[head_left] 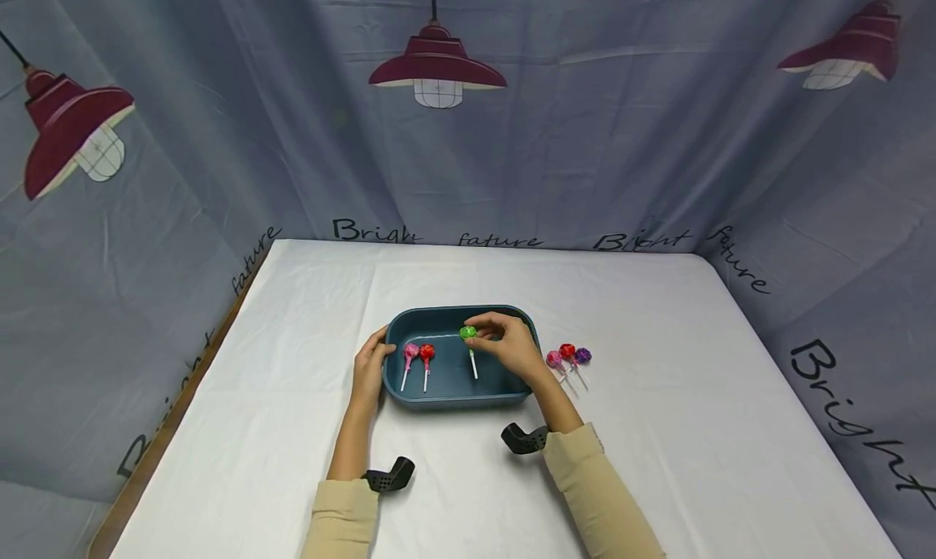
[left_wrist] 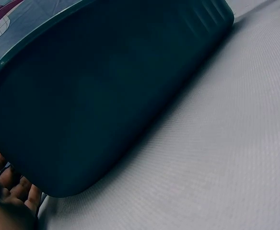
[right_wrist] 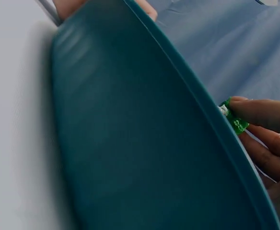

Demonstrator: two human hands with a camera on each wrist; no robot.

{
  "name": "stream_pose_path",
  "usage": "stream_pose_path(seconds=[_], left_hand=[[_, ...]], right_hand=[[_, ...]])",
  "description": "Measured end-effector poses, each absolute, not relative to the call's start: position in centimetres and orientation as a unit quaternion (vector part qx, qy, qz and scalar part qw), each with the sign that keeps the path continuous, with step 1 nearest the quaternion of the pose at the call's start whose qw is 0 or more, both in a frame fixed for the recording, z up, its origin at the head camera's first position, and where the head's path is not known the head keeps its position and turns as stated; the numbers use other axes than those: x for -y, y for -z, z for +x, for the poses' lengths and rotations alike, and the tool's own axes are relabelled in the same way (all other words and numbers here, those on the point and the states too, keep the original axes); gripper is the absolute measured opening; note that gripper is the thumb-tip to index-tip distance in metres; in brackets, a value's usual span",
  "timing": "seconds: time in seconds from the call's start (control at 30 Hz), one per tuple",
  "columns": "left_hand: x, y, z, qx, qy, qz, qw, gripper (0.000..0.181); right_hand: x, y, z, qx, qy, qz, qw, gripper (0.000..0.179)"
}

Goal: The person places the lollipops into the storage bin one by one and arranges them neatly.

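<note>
A green-wrapped lollipop (head_left: 468, 332) is pinched by its head between the thumb and fingers of my right hand (head_left: 512, 346), over the right half of a dark teal tray (head_left: 457, 401). Its white stick points down toward the tray floor. My left hand (head_left: 368, 366) holds the tray's left end, thumb at the rim and fingers along the outer wall. Inside the tray, on the left, a pink lollipop (head_left: 411, 351) and a red lollipop (head_left: 427, 353) lie side by side, sticks toward me. In the right wrist view the tray wall hides most of the stick of the green lollipop (right_wrist: 238, 123).
Right of the tray, a pink lollipop (head_left: 554, 359), a red lollipop (head_left: 567, 351) and a purple lollipop (head_left: 582, 355) lie together on the white tablecloth (head_left: 658, 461), partly behind my right forearm. A patterned curtain (head_left: 585, 153) hangs behind the table.
</note>
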State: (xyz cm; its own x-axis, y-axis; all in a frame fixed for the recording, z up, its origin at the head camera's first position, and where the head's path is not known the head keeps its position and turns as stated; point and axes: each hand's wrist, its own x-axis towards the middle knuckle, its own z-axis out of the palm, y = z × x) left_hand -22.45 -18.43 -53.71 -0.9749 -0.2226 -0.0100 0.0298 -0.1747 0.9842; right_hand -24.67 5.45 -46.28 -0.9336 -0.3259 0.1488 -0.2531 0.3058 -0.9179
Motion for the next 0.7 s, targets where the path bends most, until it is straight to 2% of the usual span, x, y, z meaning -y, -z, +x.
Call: stream_pose_path(seconds=[0.27, 0.7], left_hand=[[18.5, 53.6, -22.4, 0.636, 0.764, 0.078, 0.076, 0.043], [18.4, 53.1, -22.2, 0.634, 0.767, 0.079, 0.067, 0.044]], right_hand=[[-3.7, 48.0, -25.4, -0.826, 0.546, -0.136, 0.033, 0.025], [-1.0, 48.2, -25.6, -0.855, 0.505, -0.095, 0.070, 0.020]])
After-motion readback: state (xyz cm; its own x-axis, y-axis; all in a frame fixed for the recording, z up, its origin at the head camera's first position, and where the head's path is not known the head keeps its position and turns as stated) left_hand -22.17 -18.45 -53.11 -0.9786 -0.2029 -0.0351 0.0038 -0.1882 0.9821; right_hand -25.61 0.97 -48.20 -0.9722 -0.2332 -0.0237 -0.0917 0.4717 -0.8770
